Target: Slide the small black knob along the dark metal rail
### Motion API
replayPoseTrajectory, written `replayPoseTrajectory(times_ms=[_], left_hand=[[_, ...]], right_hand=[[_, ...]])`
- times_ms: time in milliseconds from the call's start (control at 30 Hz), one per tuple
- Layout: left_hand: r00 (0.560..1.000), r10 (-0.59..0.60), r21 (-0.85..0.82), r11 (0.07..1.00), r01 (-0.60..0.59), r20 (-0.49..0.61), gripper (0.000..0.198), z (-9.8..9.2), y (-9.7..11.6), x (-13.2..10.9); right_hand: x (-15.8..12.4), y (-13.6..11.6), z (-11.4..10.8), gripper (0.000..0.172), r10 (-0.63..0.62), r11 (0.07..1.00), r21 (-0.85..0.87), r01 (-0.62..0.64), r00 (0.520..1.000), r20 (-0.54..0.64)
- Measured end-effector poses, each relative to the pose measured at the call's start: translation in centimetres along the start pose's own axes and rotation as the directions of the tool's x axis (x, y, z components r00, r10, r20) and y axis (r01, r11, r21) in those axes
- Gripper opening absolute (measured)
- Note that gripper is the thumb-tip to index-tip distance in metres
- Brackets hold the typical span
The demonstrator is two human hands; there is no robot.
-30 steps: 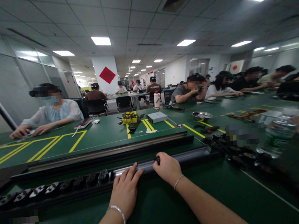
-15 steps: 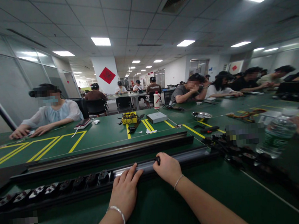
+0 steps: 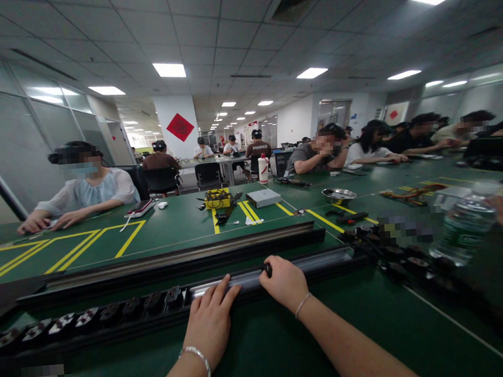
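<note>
Left hand (image 3: 207, 315), palm down, fingers a little apart, laid across the near edge of a black rail (image 3: 315, 263). Right hand (image 3: 283, 279), fingers curled together and clamped on a small black piece (image 3: 268, 267) at the rail's shiny channel; whether the piece touches the channel floor, I cannot tell from where I stand. The rail lies lengthwise before the person, its left stretch filled by a row of black modules (image 3: 110, 313), its right end close to a cluster of black parts (image 3: 416, 262). Beyond its far edge, a narrow strip of green tabletop (image 3: 265, 340) separates it from a second rail (image 3: 187, 256); on the near side, the tabletop gives wide room between and around the forearms. Lettering: "PUMPKIN" is legible across the back of a brown shirt (image 3: 260, 148) in the background; the dark mark on the red diamond (image 3: 180, 127) and the bottle's (image 3: 466, 225) green label are too indistinct to read.
</note>
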State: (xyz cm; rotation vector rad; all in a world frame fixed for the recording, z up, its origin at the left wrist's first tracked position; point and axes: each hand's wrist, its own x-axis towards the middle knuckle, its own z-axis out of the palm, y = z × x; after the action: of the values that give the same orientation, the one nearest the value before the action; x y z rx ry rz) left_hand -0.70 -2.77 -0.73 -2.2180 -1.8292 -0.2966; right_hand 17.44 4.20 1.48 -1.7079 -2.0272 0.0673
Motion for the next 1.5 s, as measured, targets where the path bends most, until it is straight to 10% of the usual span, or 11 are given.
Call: replayPoseTrajectory(times_ms=[1500], left_hand=[[1.0,-0.009,-0.007,1.0,0.009,0.03,0.061,-0.39,0.1,-0.08]], right_hand=[[0.11,-0.29,-0.25,0.026,0.033,0.999,0.033,-0.034,0.999,0.025]])
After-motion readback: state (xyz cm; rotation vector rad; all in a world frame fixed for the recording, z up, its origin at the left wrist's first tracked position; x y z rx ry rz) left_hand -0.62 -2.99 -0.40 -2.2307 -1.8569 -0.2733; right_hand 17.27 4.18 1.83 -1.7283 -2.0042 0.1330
